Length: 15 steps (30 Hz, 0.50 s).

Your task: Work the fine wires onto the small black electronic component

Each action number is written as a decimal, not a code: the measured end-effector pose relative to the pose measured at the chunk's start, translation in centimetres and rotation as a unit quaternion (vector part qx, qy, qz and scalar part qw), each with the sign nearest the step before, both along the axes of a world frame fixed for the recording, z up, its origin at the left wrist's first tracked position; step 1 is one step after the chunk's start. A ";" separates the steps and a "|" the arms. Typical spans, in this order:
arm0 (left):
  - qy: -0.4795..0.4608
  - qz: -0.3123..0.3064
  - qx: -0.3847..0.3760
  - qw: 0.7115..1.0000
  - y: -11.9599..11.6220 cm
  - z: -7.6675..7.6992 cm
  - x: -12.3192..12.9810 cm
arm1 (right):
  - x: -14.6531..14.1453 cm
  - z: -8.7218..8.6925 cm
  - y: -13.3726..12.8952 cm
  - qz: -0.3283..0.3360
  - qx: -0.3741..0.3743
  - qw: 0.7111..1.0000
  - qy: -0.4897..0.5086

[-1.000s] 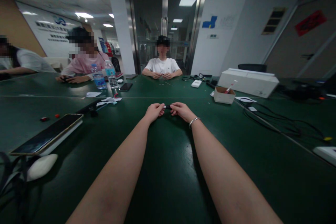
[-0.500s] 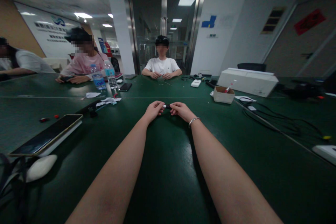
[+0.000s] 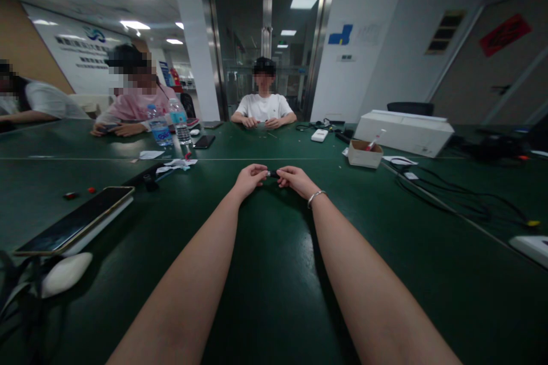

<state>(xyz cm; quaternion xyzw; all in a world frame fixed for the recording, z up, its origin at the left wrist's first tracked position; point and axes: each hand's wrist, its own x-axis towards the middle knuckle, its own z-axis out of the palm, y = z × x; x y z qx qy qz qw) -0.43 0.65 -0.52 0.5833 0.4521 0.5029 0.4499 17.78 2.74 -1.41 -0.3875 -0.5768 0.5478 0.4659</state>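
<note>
A small dark object with a silvery end [image 3: 273, 174] is held between my two hands over the green table [image 3: 274, 274]. My left hand [image 3: 252, 179] pinches its silvery left end. On its dark right end the fingers of my right hand [image 3: 296, 180] are closed. Much of the object is hidden by my fingertips, and what it is cannot be made out. A silver bracelet [image 3: 317, 198] circles my right wrist.
At left lie a phone [image 3: 79, 219], a white rounded object [image 3: 67, 275] and crumpled paper [image 3: 177, 165], with bottles [image 3: 160, 126] behind. A small box [image 3: 365, 154], a long white box [image 3: 405, 132] and black cables [image 3: 449, 197] are at right. Three people sit beyond.
My hands hold nearly the same pose, and slightly less of the object's silvery end shows. Across the table, the seated person's hands have shifted slightly.
</note>
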 end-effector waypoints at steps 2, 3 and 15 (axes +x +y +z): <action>-0.008 -0.005 0.008 1.000 -0.1 0.0 0.0 | 0.0 0.0 0.0 0.003 0.001 1.000 0.002; -0.013 -0.007 0.006 1.000 0.0 0.0 0.0 | 0.0 0.0 -0.1 0.003 0.001 1.000 0.002; 0.015 0.016 -0.031 0.999 0.4 -0.2 0.3 | -0.1 0.3 -0.1 0.003 -0.006 1.000 0.002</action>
